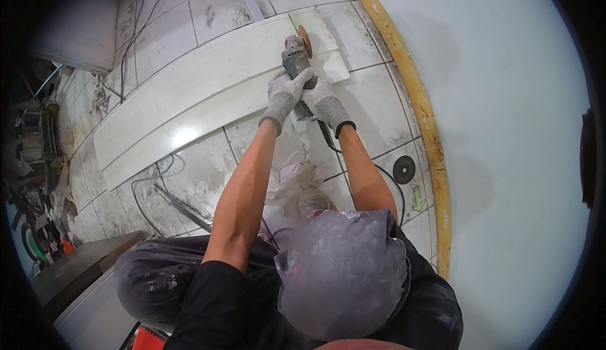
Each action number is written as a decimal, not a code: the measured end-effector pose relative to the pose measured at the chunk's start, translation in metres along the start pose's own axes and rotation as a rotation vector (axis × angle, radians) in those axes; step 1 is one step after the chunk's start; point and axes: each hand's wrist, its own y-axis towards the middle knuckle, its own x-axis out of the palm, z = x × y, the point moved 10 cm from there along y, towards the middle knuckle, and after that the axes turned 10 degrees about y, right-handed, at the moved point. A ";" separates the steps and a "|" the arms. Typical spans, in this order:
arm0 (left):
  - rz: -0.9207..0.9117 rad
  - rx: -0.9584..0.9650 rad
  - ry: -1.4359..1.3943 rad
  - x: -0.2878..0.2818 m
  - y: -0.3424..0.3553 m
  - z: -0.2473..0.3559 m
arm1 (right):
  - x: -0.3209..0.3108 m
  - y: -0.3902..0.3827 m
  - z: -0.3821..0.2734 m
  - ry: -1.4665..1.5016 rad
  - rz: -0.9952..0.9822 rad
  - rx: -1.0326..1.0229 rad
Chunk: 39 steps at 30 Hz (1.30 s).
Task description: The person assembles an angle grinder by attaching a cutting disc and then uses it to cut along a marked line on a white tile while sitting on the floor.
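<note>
Both my hands wear grey knit gloves and grip an angle grinder (295,54) with a green-grey body and an orange-brown disc. My left hand (285,91) wraps the front of its body. My right hand (323,102) holds the rear handle, where a black cable leaves. The disc stands on edge at the right end of a long white tile (189,97) lying across the floor. A second long white tile strip (158,145) lies alongside it, nearer to me. My knees in paint-spattered grey trousers fill the lower part of the view.
A white wall (505,129) with a yellow-taped base runs along the right. A spare black cutting disc (404,169) lies on the floor tiles by the wall. Crumpled white rags (290,183) lie under my arms. Cables, a metal bar and tool clutter sit to the left.
</note>
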 end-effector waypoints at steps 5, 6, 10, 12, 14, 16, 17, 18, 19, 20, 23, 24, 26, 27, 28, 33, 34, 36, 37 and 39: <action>0.019 0.009 0.008 -0.002 0.000 0.001 | -0.001 -0.004 -0.004 -0.003 -0.002 0.010; 0.016 0.002 0.012 -0.001 0.000 0.001 | -0.001 -0.005 -0.006 0.005 -0.011 0.002; 0.035 0.016 0.007 -0.004 -0.001 0.003 | 0.002 -0.007 -0.006 0.046 -0.054 0.029; 0.032 -0.006 0.005 -0.003 -0.002 0.001 | 0.001 -0.007 -0.005 0.052 -0.052 0.053; 0.054 0.023 0.003 -0.005 -0.004 0.005 | -0.001 -0.007 -0.002 0.040 -0.025 0.079; 0.071 0.042 0.002 -0.007 -0.007 0.008 | -0.001 -0.007 -0.002 0.052 -0.032 0.069; 0.077 0.048 0.000 -0.007 -0.008 0.010 | 0.000 -0.007 -0.002 0.074 -0.040 0.062; 0.076 0.044 0.005 -0.007 -0.009 0.010 | 0.000 -0.007 -0.002 0.069 -0.035 0.055; 0.085 0.045 0.010 -0.008 -0.011 0.012 | -0.001 -0.008 -0.003 0.077 -0.028 0.042; 0.086 0.037 0.021 -0.009 -0.012 0.012 | -0.001 -0.008 -0.003 0.091 -0.030 0.034; 0.096 0.037 0.071 -0.012 -0.015 0.016 | 0.001 -0.007 -0.004 0.116 -0.053 0.016; 0.102 0.036 0.094 -0.014 -0.016 0.017 | 0.002 -0.007 -0.004 0.092 -0.055 0.011; 0.141 0.046 0.138 -0.018 -0.019 0.020 | 0.002 -0.006 -0.006 0.068 -0.047 0.001; 0.156 0.047 0.166 -0.020 -0.020 0.021 | 0.000 -0.006 -0.006 0.057 -0.028 -0.004; 0.159 0.048 0.166 -0.021 -0.020 0.022 | 0.000 -0.005 -0.007 0.057 -0.021 -0.014; 0.110 -0.024 0.198 -0.022 -0.016 0.018 | 0.001 -0.004 0.002 0.050 -0.010 0.040; 0.102 -0.027 0.200 -0.021 -0.015 0.019 | -0.001 -0.005 0.001 0.007 0.009 0.028; 0.091 -0.044 0.213 -0.021 -0.014 0.017 | -0.001 -0.005 0.001 -0.016 0.018 0.022; 0.091 -0.037 0.196 -0.021 -0.014 0.018 | 0.000 -0.006 0.001 0.002 0.010 0.029; 0.095 -0.031 0.172 -0.019 -0.015 0.017 | 0.001 -0.008 -0.001 0.022 0.007 0.028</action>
